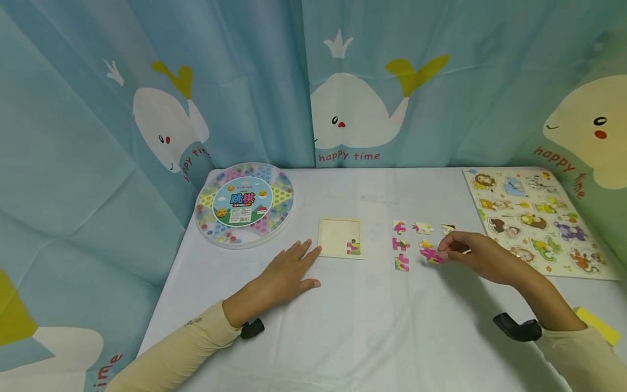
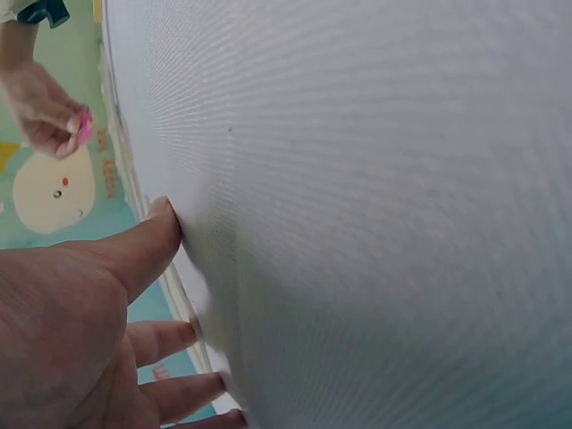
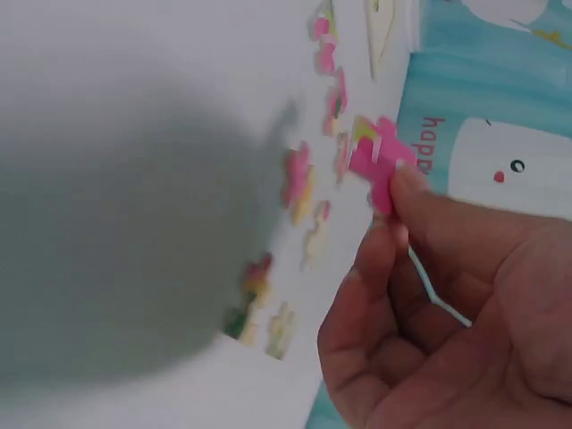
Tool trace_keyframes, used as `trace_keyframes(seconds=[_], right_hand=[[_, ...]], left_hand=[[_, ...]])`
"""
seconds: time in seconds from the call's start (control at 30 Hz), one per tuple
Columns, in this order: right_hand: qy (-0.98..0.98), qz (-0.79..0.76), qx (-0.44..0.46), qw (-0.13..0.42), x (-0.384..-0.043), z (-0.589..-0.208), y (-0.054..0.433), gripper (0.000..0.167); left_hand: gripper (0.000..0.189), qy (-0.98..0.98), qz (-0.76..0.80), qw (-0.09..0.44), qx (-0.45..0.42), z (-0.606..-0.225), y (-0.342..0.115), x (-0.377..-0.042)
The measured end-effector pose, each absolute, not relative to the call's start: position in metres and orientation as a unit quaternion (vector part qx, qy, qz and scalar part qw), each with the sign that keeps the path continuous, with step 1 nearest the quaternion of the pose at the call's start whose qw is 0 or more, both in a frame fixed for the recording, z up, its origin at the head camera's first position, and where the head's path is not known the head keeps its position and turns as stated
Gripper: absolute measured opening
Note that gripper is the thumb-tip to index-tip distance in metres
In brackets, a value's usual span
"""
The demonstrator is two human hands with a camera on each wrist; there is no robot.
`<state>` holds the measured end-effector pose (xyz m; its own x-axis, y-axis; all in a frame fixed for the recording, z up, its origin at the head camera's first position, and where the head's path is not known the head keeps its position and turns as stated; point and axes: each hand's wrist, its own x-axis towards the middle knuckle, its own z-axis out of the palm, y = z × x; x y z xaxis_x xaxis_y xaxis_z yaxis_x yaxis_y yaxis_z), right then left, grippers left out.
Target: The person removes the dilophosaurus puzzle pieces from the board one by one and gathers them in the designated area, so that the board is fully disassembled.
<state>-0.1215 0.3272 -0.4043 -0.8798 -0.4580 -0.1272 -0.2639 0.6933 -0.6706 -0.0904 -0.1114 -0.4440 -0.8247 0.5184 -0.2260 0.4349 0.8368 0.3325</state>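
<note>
My right hand (image 1: 472, 256) pinches a pink jigsaw piece (image 3: 382, 159) between thumb and fingertips, lifted over the table. Several loose pieces lie around it, among them a pink one (image 1: 401, 263) with green and a pale one (image 1: 422, 228) farther back. Left of these lies a small square puzzle tray (image 1: 338, 231), with one pink and green piece (image 1: 354, 247) in its near right corner. My left hand (image 1: 289, 275) rests on the tablecloth with fingers spread, fingertips right at the tray's left edge, and holds nothing.
A round Chinese checkers box (image 1: 264, 237) with coloured marbles stands at the back left. On the right lies a large animal puzzle board (image 1: 514, 218). A yellow block (image 1: 597, 325) shows beside the right sleeve. Whale-print curtains (image 1: 274, 109) hang behind the table.
</note>
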Motion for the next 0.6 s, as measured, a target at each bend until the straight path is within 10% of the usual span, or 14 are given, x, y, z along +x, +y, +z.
trace_keyframes(seconds=[0.6], right_hand=[[0.936,-0.264,-0.184,0.143,-0.114,-0.436,0.311,0.007]], left_hand=[[0.080,0.946,0.129,0.155,0.253,-0.446,-0.112,-0.091]])
